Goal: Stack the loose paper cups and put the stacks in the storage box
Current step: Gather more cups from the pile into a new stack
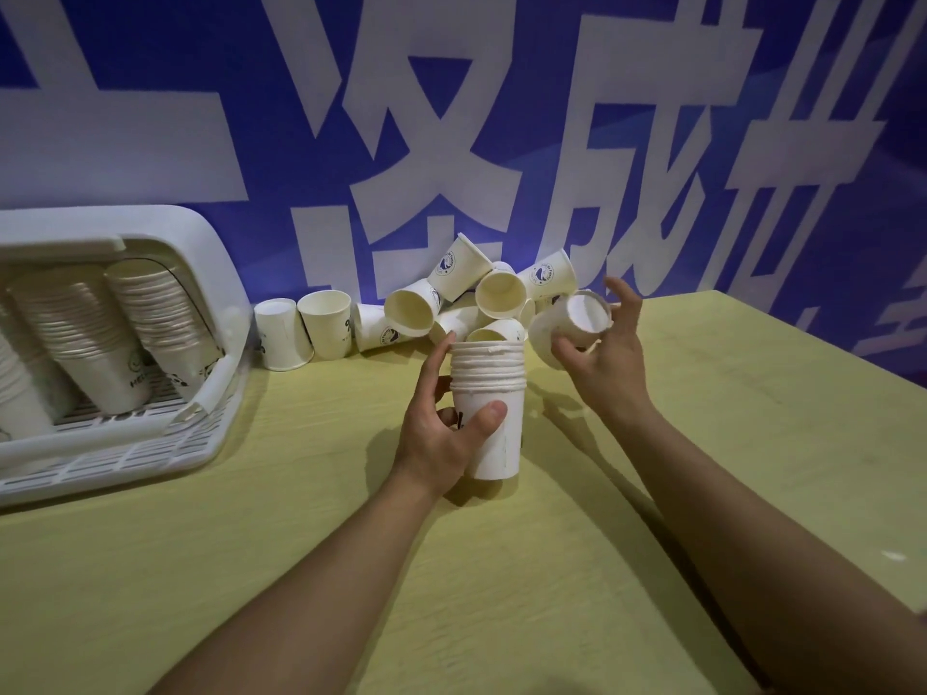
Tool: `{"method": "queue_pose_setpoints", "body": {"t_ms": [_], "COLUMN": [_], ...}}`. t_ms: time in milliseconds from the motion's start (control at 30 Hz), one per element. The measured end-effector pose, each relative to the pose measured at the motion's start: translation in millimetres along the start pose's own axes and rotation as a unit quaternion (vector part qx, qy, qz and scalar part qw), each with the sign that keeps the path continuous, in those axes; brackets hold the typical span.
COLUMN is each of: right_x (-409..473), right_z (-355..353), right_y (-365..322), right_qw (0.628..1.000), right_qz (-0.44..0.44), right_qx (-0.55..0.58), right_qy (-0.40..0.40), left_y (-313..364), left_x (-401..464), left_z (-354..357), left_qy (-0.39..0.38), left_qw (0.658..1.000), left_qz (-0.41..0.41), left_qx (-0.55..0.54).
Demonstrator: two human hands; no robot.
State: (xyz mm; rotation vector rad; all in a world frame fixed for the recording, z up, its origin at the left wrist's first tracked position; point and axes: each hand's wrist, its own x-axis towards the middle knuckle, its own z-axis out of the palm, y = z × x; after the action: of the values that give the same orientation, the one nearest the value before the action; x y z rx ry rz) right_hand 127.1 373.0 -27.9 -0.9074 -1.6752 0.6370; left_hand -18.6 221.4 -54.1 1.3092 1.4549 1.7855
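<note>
A stack of white paper cups [494,393] stands upright on the yellow table [251,569], and my left hand [441,428] is wrapped around its lower part. To its right, my right hand [602,358] holds a single paper cup [572,328], tilted with its base facing me. Behind them a pile of loose cups [471,298] lies against the wall. The white storage box [165,393] sits at the left and holds several leaning stacks of cups [85,338].
Two more cups [301,333] stand by the box's right corner, one upside down. A blue wall with large white characters [451,143] runs right behind the table. The table's right edge [822,373] slants off at the right.
</note>
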Motion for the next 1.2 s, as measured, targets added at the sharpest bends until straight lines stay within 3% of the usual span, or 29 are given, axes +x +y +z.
{"method": "queue_pose_setpoints", "body": {"t_ms": [100,267,500,733,867,967,1067,1200], "right_x": [-17.1,-17.4,-33.1,-32.4,-32.1,-34.2,-37.0,-42.4], "right_z": [-9.6,-18.4,-1.4,0.5,-0.1,-0.2,-1.1,2.4], "right_y": [-6.0,-10.7,-22.3,-21.3,-19.4,-21.9,-25.9,-23.4], "right_qw": [0.990,0.972,0.950,0.936,0.932,0.944,0.961,0.972], "right_qz": [0.070,0.131,0.144,0.153,0.130,0.119,0.092,0.053], "right_qx": [0.122,0.196,0.248,0.270,0.257,0.248,0.218,0.156], "right_qy": [0.022,0.018,-0.123,-0.163,-0.219,-0.183,-0.142,-0.168], "left_y": [-0.6,-4.2,-2.7,0.6,-0.9,-2.3,-2.6,-5.0], "left_x": [-1.4,-2.1,-2.1,-3.7,-3.7,-3.7,-3.0,0.1], "left_z": [0.8,0.1,1.7,2.7,2.1,2.3,2.5,0.4], "left_qy": [-0.030,-0.108,-0.153,-0.154,-0.149,-0.127,-0.072,0.008], "left_qw": [1.000,0.994,0.986,0.986,0.987,0.989,0.996,0.999], "left_qz": [-0.003,-0.021,-0.031,-0.019,-0.016,-0.011,-0.006,0.006], "left_qx": [0.007,0.019,0.051,0.068,0.066,0.070,0.052,0.030]}}
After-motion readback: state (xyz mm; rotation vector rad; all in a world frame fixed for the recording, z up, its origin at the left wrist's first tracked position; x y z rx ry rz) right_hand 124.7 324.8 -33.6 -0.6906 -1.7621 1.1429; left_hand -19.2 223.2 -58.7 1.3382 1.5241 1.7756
